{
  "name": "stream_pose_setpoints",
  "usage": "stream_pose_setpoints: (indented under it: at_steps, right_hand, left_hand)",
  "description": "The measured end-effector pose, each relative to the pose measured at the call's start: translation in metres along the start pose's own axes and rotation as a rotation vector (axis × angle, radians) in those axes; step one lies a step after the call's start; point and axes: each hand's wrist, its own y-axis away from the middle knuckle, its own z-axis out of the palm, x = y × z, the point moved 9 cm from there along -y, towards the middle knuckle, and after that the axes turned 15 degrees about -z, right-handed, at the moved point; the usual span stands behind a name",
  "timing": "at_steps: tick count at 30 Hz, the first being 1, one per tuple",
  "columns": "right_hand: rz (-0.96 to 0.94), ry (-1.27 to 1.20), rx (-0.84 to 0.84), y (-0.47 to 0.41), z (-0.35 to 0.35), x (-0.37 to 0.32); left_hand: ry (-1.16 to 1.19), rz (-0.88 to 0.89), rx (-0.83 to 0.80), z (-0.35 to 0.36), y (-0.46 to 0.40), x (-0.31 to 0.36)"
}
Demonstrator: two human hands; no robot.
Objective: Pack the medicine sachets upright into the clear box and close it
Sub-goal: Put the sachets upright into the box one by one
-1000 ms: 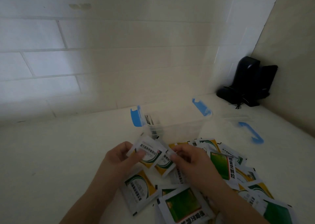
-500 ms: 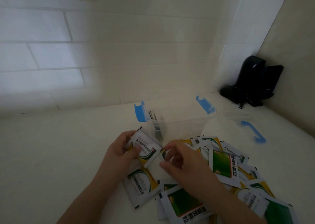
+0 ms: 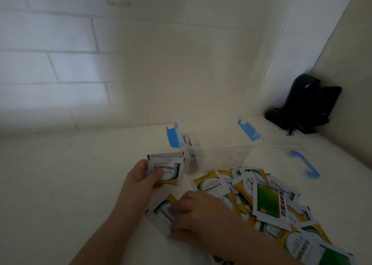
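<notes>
Fingers pinch 2 flat glossy sachets (rectangular), box beside.

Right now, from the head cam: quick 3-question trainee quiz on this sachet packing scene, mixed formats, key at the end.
1. True or false: the lid is on the clear box.
2. What does the left hand hold?
3. The right hand touches: A) a blue latch B) a sachet lying on the table C) the black device

Key: 1 false, the lid lies to the box's right. 2 a small stack of sachets. 3 B.
</notes>
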Motion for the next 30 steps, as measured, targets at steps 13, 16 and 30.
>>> stream_pose_setpoints:
  at_steps: [13, 16, 30]
  right_hand:
    - [0.68, -0.316, 0.763, 0.069, -0.048, 0.061]
    - [0.476, -0.49, 0.666, 0.041, -0.031, 0.043]
    - [0.542, -0.523, 0.794, 0.07, -0.052, 0.069]
  left_hand:
    - [-0.077, -0.043, -0.258, 0.046, 0.015, -0.009]
    - [-0.149, 0.03, -0.325, 0.056, 0.025, -0.003]
    - [-0.284, 0.259, -0.317, 0.037, 0.021, 0.013]
